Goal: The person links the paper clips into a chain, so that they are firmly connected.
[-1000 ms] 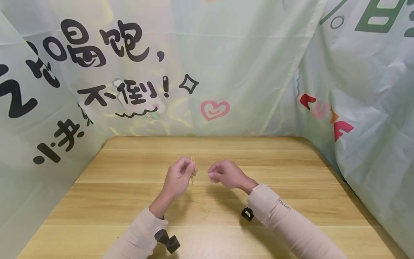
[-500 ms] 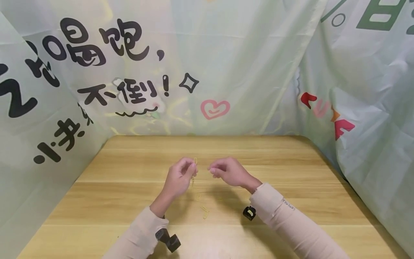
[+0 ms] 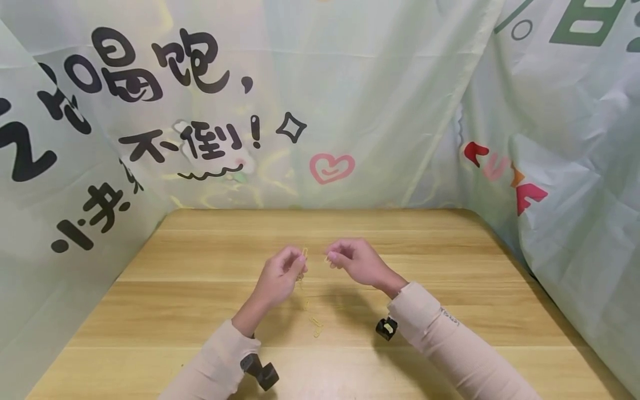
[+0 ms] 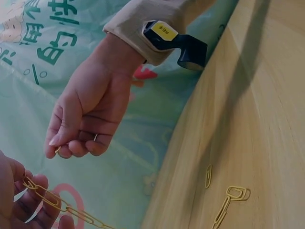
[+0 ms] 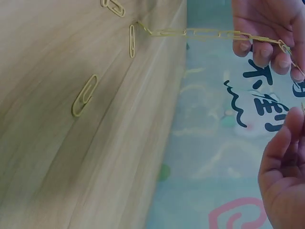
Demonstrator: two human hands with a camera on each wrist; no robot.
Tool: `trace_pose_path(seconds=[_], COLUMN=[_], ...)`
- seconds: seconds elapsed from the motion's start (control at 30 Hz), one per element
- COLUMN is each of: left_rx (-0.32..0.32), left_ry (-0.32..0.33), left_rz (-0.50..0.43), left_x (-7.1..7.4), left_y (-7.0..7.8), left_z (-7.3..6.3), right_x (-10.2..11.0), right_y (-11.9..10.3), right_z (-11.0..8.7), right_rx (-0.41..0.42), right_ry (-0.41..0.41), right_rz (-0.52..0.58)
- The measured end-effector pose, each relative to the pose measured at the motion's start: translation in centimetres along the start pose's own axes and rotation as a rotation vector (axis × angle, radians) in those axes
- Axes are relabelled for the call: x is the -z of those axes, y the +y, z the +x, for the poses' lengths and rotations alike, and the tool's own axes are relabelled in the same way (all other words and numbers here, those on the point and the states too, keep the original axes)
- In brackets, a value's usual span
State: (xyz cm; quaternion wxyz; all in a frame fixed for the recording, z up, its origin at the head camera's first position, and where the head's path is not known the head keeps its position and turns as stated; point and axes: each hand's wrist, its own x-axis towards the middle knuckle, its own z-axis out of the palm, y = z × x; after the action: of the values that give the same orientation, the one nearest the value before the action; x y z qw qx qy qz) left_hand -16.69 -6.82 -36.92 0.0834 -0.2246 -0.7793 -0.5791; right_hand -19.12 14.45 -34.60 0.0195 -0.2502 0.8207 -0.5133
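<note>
My left hand [image 3: 279, 273] pinches the top link of a chain of yellow paper clips [image 5: 264, 39]. From its fingers the chain runs down toward the table, its lower end reaching the tabletop in the right wrist view. A short distance to the right, my right hand [image 3: 362, 261] holds a single paper clip [image 4: 57, 150] between thumb and forefinger; only a small part of it shows. The two hands are apart, raised over the table. Below them lie several loose paper clips, among them one paper clip [image 5: 85, 95] and another [image 5: 132, 41] near the chain's end.
The wooden table [image 3: 200, 322] is bordered by printed cloth curtains [image 3: 390, 111] at the back and sides. Two more paper clips [image 3: 317, 326] lie close together toward its front. Each sleeve carries a black wrist camera [image 3: 260, 372].
My right hand has risen slightly, and its thumb and forefinger have come together, with a bit of clip showing. My left hand has shifted a little to the right with the chain.
</note>
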Motion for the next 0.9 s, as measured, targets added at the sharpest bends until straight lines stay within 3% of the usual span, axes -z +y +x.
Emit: trace_pose_path(seconds=[0.37,0.57,0.8,0.9], left_rx=[0.064,0.052,0.004,-0.01], left_ry=[-0.051,-0.037,-0.011,-0.008], left_rz=[-0.082,-0.023,0.053,0.059], left_x=[-0.21,-0.33,-0.52,-0.61], left_y=[0.29,0.32,0.39,0.36], left_z=[0.04,0.06,0.24,0.28], right_x=[0.0,0.05,0.0,-0.05], right_y=[-0.45,-0.56,-0.78,-1.04], right_z=[0.05,0.08,0.28,0.34], right_rx=[-0.027,-0.004,0.11,0.104], right_ry=[0.043,0.049,0.051,0.028], right_rz=[0.17,0.226,0.097,0.108])
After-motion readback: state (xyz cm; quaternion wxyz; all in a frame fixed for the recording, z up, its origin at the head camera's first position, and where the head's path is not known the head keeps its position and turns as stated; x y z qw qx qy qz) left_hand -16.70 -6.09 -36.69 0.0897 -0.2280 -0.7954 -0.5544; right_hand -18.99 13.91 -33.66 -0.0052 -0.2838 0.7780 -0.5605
